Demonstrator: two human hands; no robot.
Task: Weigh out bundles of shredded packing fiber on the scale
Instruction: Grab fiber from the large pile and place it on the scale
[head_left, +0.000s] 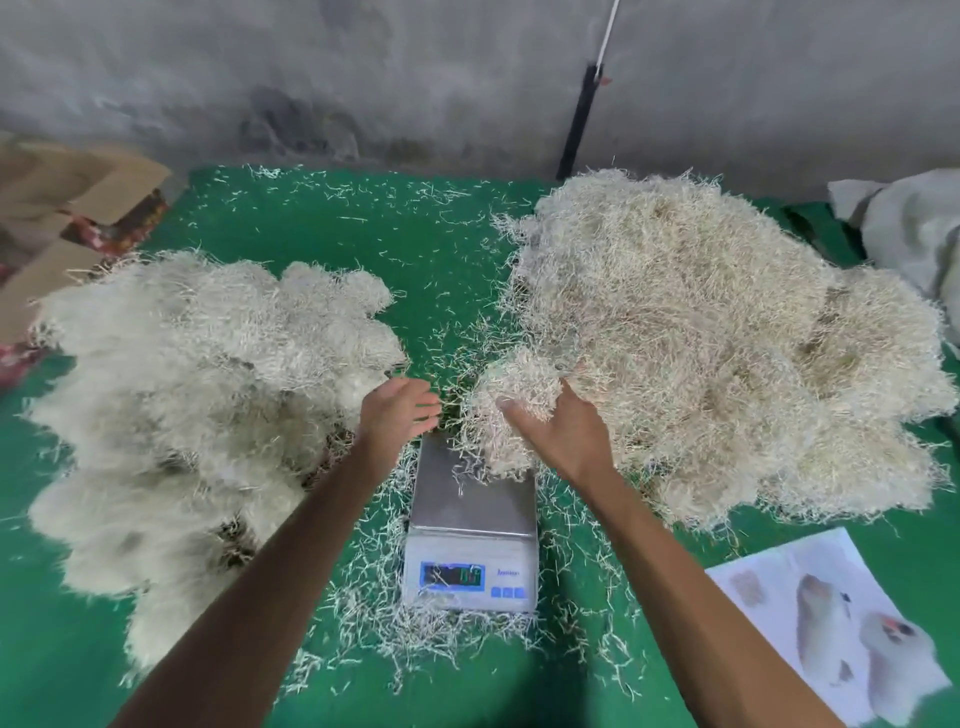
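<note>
A small digital scale (474, 506) with a steel pan and lit display stands on the green mat in front of me. My right hand (561, 434) grips a clump of pale shredded fiber (511, 402) just above the pan's far right corner. My left hand (397, 410) hovers open, palm toward the clump, at the pan's far left corner, holding nothing. A large loose heap of fiber (717, 343) lies to the right. On the left lies a pile of rounded fiber bundles (197, 395).
Loose strands litter the green mat (337, 234) around the scale. A printed sheet with pictures (831, 623) lies at the near right. Cardboard boxes (72, 208) sit at far left, a white sack (909, 223) at far right, a grey wall behind.
</note>
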